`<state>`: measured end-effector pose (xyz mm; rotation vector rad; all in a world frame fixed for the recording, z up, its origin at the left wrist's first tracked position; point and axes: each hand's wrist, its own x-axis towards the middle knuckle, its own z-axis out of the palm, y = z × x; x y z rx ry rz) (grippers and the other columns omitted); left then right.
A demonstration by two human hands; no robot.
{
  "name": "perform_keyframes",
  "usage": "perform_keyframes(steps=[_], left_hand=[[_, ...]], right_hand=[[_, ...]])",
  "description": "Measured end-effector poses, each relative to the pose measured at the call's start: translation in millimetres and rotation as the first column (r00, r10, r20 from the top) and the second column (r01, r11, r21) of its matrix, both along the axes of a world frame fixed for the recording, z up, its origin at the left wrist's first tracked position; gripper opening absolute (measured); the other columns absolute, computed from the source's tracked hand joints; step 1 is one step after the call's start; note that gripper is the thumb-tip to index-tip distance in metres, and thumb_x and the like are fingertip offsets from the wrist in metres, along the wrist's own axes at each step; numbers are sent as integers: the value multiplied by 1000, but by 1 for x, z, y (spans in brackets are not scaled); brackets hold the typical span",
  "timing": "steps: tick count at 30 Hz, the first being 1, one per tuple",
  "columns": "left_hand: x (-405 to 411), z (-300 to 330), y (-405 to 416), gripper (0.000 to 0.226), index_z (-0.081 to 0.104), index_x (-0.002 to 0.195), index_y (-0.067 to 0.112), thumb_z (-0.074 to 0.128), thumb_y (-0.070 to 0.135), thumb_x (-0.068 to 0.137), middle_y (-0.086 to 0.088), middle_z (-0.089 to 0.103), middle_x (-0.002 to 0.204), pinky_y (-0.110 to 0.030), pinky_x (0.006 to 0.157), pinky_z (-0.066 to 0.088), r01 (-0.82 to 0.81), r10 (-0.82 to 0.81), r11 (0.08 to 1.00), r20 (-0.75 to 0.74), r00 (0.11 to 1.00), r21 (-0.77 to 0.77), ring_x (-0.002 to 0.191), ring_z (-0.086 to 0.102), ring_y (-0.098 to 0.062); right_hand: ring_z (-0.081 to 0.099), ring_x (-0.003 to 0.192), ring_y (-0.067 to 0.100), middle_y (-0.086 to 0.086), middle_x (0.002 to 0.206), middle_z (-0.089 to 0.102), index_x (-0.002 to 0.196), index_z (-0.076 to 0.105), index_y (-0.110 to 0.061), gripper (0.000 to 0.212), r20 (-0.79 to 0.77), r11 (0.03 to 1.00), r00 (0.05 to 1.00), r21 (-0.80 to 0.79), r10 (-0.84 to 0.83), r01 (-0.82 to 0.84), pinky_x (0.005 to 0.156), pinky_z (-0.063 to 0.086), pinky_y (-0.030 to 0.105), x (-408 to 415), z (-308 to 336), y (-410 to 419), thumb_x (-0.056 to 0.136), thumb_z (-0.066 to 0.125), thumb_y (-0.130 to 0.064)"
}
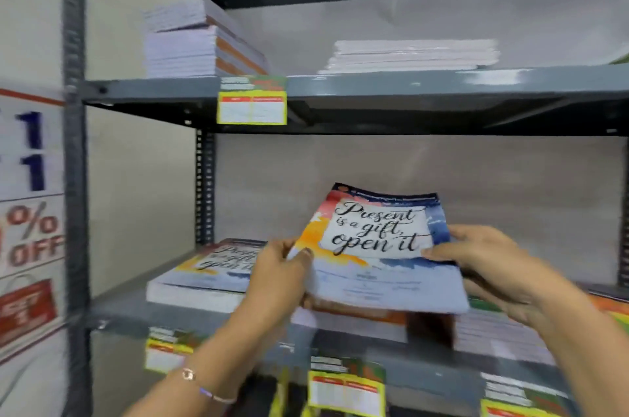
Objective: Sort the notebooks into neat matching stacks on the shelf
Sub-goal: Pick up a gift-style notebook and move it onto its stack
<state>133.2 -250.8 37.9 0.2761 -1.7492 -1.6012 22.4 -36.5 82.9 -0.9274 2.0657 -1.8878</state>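
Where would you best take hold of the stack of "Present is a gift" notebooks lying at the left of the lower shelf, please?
Take the stack by its two short side edges, coming from the open front of the lower shelf. It lies flat, its front edge facing out; left hand and right hand already grip the held notebook that way.

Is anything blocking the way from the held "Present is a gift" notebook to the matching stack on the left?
Nothing visible does. The watercolour-cover notebook, held by the left hand and right hand, sits just right of the matching stack; only the left hand lies between them.
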Motion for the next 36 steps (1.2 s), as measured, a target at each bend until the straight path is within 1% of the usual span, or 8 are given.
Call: perform_keyframes(steps=[7, 11, 14, 17, 24, 26, 31, 36], left_hand=[[23, 11, -167, 12, 62, 79, 4, 55, 3, 89, -7, 43, 57, -25, 47, 30, -371, 410, 902, 169, 896, -221, 50, 34, -22], [7, -10, -236, 24, 53, 58, 9, 58, 17, 79, -9, 49, 56, -30, 54, 36, -369, 514, 836, 344, 786, -407, 63, 46, -25], [-1, -23, -266, 26, 66, 81, -6, 56, 18, 85, -26, 72, 91, -39, 76, 53, -273, 615, 745, 468, 635, -609, 95, 68, -40], [-6, -31, -285, 25, 68, 85, -1, 53, 19, 86, -24, 72, 101, -37, 82, 52, -206, 623, 737, 530, 575, -643, 98, 68, -36], [-6, -32, -272, 41, 57, 124, 19, 50, 33, 86, -12, 52, 131, -42, 98, 43, -200, 775, 605, 511, 371, -771, 121, 48, -33], [-8, -29, -249, 44, 54, 128, 23, 55, 32, 86, -12, 46, 133, -44, 97, 40, -298, 807, 550, 405, 429, -780, 121, 43, -36], [-33, -19, -174, 42, 61, 125, 21, 63, 18, 83, -15, 56, 128, -43, 100, 38, -367, 595, 624, 116, 795, -690, 117, 50, -38], [-64, -3, -25, 27, 66, 102, 28, 63, 6, 86, 3, 66, 99, -21, 70, 47, -80, 83, 840, -19, 996, -536, 80, 61, -14]], right_hand=[[70, 83, 32, 20, 89, 74, 82, 72, 5, 50, 34, 999, 999, 27, 16, -17, 83, 56, 48, -13, -33, -205, 37, 81, -13], [65, 92, 29, 17, 109, 68, 115, 62, 2, 53, -30, 982, 999, 184, -35, 40, 79, 52, 33, 8, -41, -263, 65, 78, -9], [62, 110, 31, 17, 116, 66, 113, 63, 3, 37, -85, 937, 996, 343, -31, 59, 92, 50, 36, 5, -56, -292, 77, 68, -4], [57, 107, 29, 11, 104, 65, 88, 69, -14, 16, -228, 858, 971, 482, -70, 175, 91, 45, 34, 1, -70, -310, 77, 58, -19], [17, 137, 32, 11, 149, 27, 126, 58, -35, 41, -393, 732, 917, 645, 72, 219, 109, 26, 46, 11, -69, -294, 87, 49, -47], [22, 136, 29, 10, 144, 35, 127, 57, -34, 45, -411, 803, 910, 560, 56, 203, 109, 29, 42, 16, -62, -276, 85, 51, -49], [46, 122, 16, -3, 120, 60, 112, 66, -31, 31, -575, 951, 809, 167, -121, 261, 96, 34, 24, 23, -51, -176, 83, 61, -41], [60, 96, 12, -6, 106, 70, 101, 71, -28, 20, -555, 829, 677, -42, -483, 557, 81, 46, 24, -12, -47, -10, 82, 66, -32]])
